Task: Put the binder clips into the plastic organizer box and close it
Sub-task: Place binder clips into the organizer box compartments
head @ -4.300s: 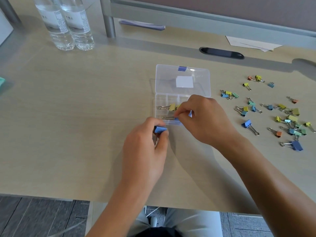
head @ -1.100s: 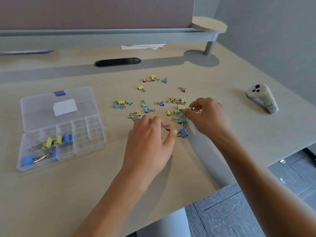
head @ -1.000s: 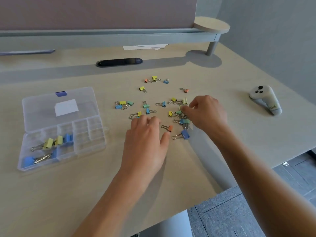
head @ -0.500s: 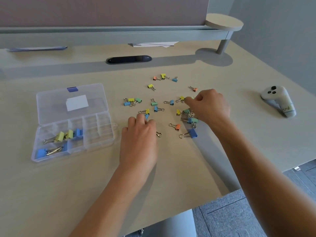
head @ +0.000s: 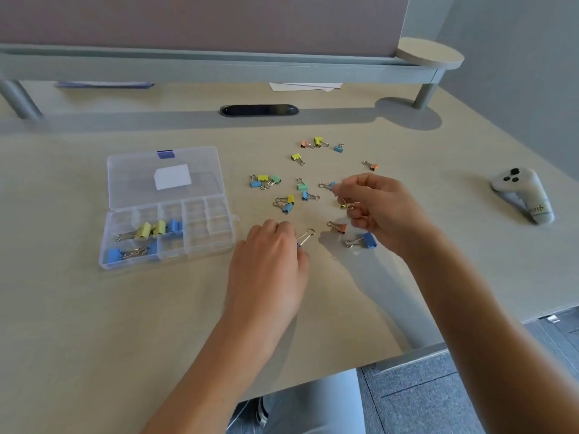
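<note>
Already both grips are loaded: the right hand (head: 376, 208) pinches small binder clips by their wire handles, and the left hand (head: 272, 245) curls round one clip (head: 305, 235). Loose handles could slip in transit to the open organizer box (head: 200, 242), at nine o'clock on the tabletop (head: 94, 308); scattered clips (head: 300, 184) wait at twelve.

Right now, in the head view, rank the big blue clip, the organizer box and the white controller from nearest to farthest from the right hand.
1. Big blue clip, just below the right hand.
2. White controller, far right.
3. Organizer box, far left.
</note>
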`<state>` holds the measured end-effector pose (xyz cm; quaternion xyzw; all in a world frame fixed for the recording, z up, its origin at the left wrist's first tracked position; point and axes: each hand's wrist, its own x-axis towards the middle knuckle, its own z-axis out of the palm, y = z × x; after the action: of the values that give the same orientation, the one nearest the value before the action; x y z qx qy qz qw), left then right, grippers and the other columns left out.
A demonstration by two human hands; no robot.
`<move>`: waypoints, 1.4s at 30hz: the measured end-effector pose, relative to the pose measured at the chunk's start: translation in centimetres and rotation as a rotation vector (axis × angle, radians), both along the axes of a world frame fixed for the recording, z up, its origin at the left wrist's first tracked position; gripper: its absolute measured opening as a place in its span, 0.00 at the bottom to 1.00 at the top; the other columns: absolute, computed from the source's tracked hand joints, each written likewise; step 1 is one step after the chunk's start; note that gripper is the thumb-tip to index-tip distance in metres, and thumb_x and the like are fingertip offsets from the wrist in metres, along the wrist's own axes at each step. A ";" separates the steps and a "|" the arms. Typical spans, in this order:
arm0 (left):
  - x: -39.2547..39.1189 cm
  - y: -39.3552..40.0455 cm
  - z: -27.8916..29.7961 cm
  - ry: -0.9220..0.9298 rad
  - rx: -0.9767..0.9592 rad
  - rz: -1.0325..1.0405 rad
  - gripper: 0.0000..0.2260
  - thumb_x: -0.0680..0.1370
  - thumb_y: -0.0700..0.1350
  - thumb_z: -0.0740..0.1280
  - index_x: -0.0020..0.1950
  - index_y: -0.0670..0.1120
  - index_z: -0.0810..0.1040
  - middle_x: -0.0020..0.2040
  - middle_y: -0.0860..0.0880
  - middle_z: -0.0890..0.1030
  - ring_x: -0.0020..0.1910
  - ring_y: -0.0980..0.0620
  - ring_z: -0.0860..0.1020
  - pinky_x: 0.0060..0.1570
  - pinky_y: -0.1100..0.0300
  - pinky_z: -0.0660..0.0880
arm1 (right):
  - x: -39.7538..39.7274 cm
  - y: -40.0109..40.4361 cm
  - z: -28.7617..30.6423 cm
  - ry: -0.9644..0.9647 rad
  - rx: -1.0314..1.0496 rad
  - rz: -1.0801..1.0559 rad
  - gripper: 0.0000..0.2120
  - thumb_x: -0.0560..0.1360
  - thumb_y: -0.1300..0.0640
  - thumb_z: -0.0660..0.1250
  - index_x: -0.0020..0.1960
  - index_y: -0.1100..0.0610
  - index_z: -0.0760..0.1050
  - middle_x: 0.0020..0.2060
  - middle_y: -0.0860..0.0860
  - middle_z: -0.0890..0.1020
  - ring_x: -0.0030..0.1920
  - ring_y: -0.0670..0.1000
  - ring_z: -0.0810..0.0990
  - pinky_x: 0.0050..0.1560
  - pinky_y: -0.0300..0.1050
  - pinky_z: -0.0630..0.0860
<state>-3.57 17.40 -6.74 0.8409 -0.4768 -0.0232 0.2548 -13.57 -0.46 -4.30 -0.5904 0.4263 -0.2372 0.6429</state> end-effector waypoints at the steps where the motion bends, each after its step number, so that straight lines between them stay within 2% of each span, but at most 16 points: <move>1: 0.1 0.7 0.0 0.018 -0.028 -0.002 0.10 0.81 0.45 0.61 0.59 0.47 0.77 0.54 0.50 0.76 0.55 0.48 0.74 0.51 0.51 0.74 | 0.2 0.3 -0.1 0.009 -0.018 0.002 0.10 0.74 0.59 0.77 0.53 0.61 0.82 0.38 0.53 0.81 0.28 0.47 0.70 0.28 0.38 0.70; 4: 0.7 3.1 -0.4 0.038 -0.091 0.001 0.09 0.80 0.43 0.63 0.58 0.45 0.79 0.52 0.50 0.74 0.54 0.47 0.75 0.49 0.50 0.76 | 1.6 1.9 -0.5 0.019 -0.059 0.051 0.08 0.77 0.59 0.74 0.54 0.58 0.85 0.37 0.51 0.80 0.29 0.46 0.70 0.29 0.37 0.70; 9: 1.7 6.1 -0.8 0.052 -0.107 0.038 0.07 0.77 0.50 0.66 0.50 0.49 0.81 0.47 0.54 0.77 0.48 0.50 0.77 0.46 0.50 0.76 | 4.4 4.4 -0.8 -0.004 -0.067 0.133 0.06 0.77 0.62 0.73 0.54 0.60 0.85 0.39 0.54 0.83 0.35 0.49 0.80 0.37 0.40 0.79; 12: 2.4 7.8 -0.7 0.068 -0.141 0.056 0.06 0.75 0.50 0.67 0.48 0.50 0.80 0.46 0.56 0.77 0.46 0.51 0.77 0.45 0.51 0.76 | 5.8 6.0 -0.7 -0.002 -0.096 0.162 0.07 0.77 0.63 0.73 0.55 0.60 0.83 0.41 0.55 0.86 0.38 0.51 0.83 0.40 0.42 0.81; 14: 2.9 8.8 -0.8 0.079 -0.156 0.077 0.06 0.74 0.51 0.65 0.46 0.51 0.80 0.44 0.56 0.77 0.44 0.52 0.76 0.44 0.52 0.76 | 6.6 7.0 -0.6 0.015 -0.129 0.185 0.07 0.77 0.64 0.73 0.54 0.60 0.83 0.43 0.56 0.87 0.39 0.51 0.84 0.42 0.43 0.81; 16: 3.4 9.7 -0.9 0.092 -0.170 0.111 0.09 0.73 0.53 0.63 0.45 0.50 0.79 0.41 0.56 0.77 0.43 0.52 0.76 0.44 0.52 0.76 | 7.4 8.0 -0.6 0.048 -0.191 0.202 0.06 0.76 0.63 0.74 0.53 0.59 0.83 0.43 0.55 0.88 0.37 0.49 0.80 0.40 0.44 0.76; 18: 4.1 10.6 -1.1 0.113 -0.182 0.138 0.10 0.72 0.54 0.62 0.45 0.50 0.79 0.41 0.56 0.77 0.44 0.51 0.77 0.44 0.51 0.76 | 8.3 9.2 -0.7 0.065 -0.259 0.211 0.06 0.74 0.62 0.75 0.51 0.57 0.85 0.41 0.53 0.88 0.35 0.48 0.76 0.40 0.44 0.75; 20: 4.7 11.5 -1.2 0.123 -0.189 0.152 0.12 0.73 0.56 0.61 0.45 0.51 0.79 0.41 0.57 0.77 0.45 0.51 0.77 0.44 0.51 0.76 | 9.4 10.4 -0.8 0.054 -0.292 0.225 0.05 0.74 0.63 0.76 0.50 0.58 0.85 0.37 0.51 0.85 0.34 0.47 0.78 0.41 0.42 0.78; 23: 5.7 12.9 -1.5 0.107 -0.181 0.181 0.15 0.73 0.58 0.60 0.46 0.51 0.80 0.42 0.56 0.77 0.46 0.51 0.76 0.46 0.50 0.76 | 10.9 12.1 -0.8 0.002 -0.261 0.255 0.07 0.75 0.65 0.75 0.53 0.63 0.83 0.39 0.57 0.86 0.37 0.50 0.84 0.41 0.40 0.83; 26: 6.8 14.1 -1.9 0.057 -0.175 0.235 0.14 0.74 0.56 0.63 0.48 0.48 0.81 0.46 0.54 0.78 0.49 0.48 0.75 0.47 0.47 0.76 | 12.5 13.5 -0.6 0.005 -0.259 0.298 0.06 0.75 0.67 0.74 0.52 0.64 0.82 0.39 0.58 0.87 0.37 0.54 0.87 0.41 0.42 0.84; 30: 7.9 15.3 -2.4 0.008 -0.224 0.290 0.13 0.76 0.55 0.65 0.50 0.46 0.81 0.49 0.52 0.77 0.52 0.47 0.73 0.49 0.46 0.76 | 14.6 14.8 -0.9 0.134 -0.467 0.328 0.03 0.73 0.61 0.77 0.46 0.57 0.85 0.33 0.51 0.86 0.30 0.45 0.82 0.34 0.39 0.80; 32: 8.5 15.7 -2.6 0.000 -0.257 0.295 0.13 0.76 0.54 0.65 0.50 0.46 0.80 0.51 0.51 0.76 0.53 0.47 0.73 0.50 0.46 0.75 | 15.5 15.4 -1.2 0.177 -0.562 0.326 0.03 0.71 0.56 0.79 0.43 0.52 0.85 0.34 0.48 0.85 0.30 0.42 0.78 0.34 0.37 0.76; 35: 9.2 16.1 -3.0 0.013 -0.276 0.292 0.13 0.76 0.54 0.64 0.50 0.46 0.80 0.52 0.51 0.76 0.55 0.46 0.73 0.52 0.46 0.75 | 16.6 16.2 -1.5 0.209 -0.640 0.320 0.03 0.71 0.54 0.79 0.41 0.51 0.85 0.34 0.45 0.84 0.30 0.38 0.76 0.32 0.29 0.71; 36: 9.4 16.3 -3.1 0.011 -0.270 0.287 0.14 0.76 0.55 0.63 0.50 0.46 0.80 0.52 0.51 0.76 0.55 0.47 0.73 0.52 0.46 0.75 | 16.9 16.6 -1.7 0.233 -0.667 0.323 0.03 0.71 0.53 0.78 0.41 0.50 0.85 0.33 0.44 0.84 0.31 0.38 0.78 0.34 0.31 0.72; 39: 9.9 16.7 -3.5 0.003 -0.236 0.266 0.15 0.76 0.56 0.62 0.50 0.46 0.80 0.52 0.51 0.76 0.55 0.47 0.74 0.52 0.47 0.75 | 17.6 17.2 -2.0 0.294 -0.704 0.315 0.04 0.71 0.50 0.78 0.39 0.48 0.84 0.33 0.42 0.84 0.38 0.42 0.82 0.41 0.43 0.78; 42: 10.3 17.1 -4.0 0.004 -0.215 0.263 0.15 0.76 0.56 0.62 0.50 0.46 0.80 0.51 0.52 0.77 0.54 0.47 0.75 0.52 0.48 0.74 | 18.0 17.4 -2.2 0.325 -0.699 0.303 0.06 0.70 0.49 0.78 0.37 0.48 0.84 0.32 0.42 0.84 0.38 0.45 0.82 0.43 0.49 0.81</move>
<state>6.74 34.54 -10.70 0.8639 -0.3620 0.0598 0.3451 4.41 16.95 -6.52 -0.8590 0.3243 -0.1741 0.3559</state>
